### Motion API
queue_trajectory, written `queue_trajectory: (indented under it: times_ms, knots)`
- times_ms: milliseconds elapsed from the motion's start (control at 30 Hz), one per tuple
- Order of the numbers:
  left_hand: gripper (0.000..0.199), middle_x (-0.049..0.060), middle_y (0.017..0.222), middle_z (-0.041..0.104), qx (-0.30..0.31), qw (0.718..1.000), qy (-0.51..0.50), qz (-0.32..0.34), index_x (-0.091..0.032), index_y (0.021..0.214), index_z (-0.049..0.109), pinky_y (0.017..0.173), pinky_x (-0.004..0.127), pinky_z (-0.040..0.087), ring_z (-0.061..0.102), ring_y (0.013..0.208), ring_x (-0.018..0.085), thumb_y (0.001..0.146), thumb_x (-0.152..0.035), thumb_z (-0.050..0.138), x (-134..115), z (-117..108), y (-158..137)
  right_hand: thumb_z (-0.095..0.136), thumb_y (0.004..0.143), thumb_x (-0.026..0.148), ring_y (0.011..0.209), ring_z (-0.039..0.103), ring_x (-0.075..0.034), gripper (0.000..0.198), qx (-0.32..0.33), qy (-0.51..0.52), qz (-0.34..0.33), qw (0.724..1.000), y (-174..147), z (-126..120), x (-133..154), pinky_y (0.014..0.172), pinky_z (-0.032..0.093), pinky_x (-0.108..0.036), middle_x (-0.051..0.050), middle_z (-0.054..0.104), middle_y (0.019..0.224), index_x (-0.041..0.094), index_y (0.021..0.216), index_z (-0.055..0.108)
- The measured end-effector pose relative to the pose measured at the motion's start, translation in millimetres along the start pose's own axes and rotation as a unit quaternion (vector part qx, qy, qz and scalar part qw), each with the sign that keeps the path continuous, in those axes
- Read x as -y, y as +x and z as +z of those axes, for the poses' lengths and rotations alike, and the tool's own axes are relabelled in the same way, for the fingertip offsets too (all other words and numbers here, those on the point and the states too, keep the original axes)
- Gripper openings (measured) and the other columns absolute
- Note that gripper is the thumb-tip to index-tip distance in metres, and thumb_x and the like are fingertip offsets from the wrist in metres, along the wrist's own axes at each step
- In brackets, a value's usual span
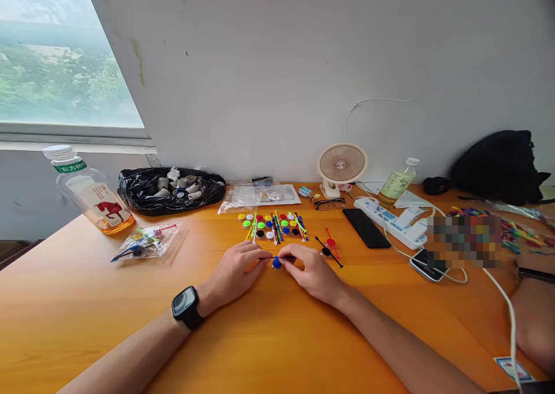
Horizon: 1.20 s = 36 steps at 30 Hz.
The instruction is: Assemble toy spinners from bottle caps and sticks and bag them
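My left hand (236,268) and my right hand (313,271) meet at the middle of the table, fingers closed. Between their fingertips they pinch the two ends of a thin blue plastic arrow (266,259). Right at the arrow's middle is a round blue plastic base (276,264); whether the two are joined I cannot tell. Just beyond my hands lie rows of coloured round bases (260,233) and several loose arrows (276,226). To the right of my right hand, a black spinner (326,251) and a red spinner (330,242) lie side by side, arrows attached.
On the left are a large bottle (102,206), a clear bag of spinner parts (145,242) and a black bag of grey pieces (171,192). A fan (342,164), a phone (366,227) and a power strip (390,223) with loose cables occupy the right. A person's arm (535,319) shows there.
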<state>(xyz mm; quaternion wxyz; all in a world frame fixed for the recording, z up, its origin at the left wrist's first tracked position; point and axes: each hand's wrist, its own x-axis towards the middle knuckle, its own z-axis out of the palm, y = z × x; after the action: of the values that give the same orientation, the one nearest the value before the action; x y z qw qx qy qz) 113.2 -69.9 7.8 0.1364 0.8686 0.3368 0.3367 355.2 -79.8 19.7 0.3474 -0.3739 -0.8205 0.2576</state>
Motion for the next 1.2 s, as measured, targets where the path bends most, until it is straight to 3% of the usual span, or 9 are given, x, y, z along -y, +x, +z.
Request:
queue_trajectory:
  times_ms: [600,800,1200]
  knots:
    - [0.032,0.006,0.099,0.073,0.048,0.997,0.054,0.035,-0.028,0.128,0.071,0.081,0.032,0.051,0.064,0.090,0.020,0.110,-0.025,0.045,0,0,0,0.056,0.090,0.003,0.083,0.065,-0.018,0.023,0.027,-0.061,-0.003,0.998,-1,-8,-5,0.076,0.049,-0.029,-0.002,0.072,0.091,0.022,0.091,0.071]
    - [0.033,0.006,0.100,0.072,0.047,0.996,0.072,0.031,-0.027,0.123,0.072,0.081,0.034,0.051,0.063,0.090,0.022,0.104,-0.015,0.048,-3,-3,2,0.053,0.096,0.005,0.092,0.067,-0.019,0.025,0.022,-0.029,-0.014,0.999,3,0,-10,0.083,0.051,-0.030,-0.004,0.072,0.097,0.022,0.095,0.071]
    - [0.020,0.006,0.096,0.070,0.044,0.994,0.094,0.035,-0.024,0.105,0.070,0.083,0.038,0.051,0.059,0.091,0.023,0.097,-0.015,0.054,-10,4,3,0.052,0.096,0.001,0.092,0.063,-0.020,0.025,0.033,-0.083,-0.028,0.996,3,-1,-11,0.083,0.049,-0.031,-0.004,0.069,0.096,0.021,0.090,0.066]
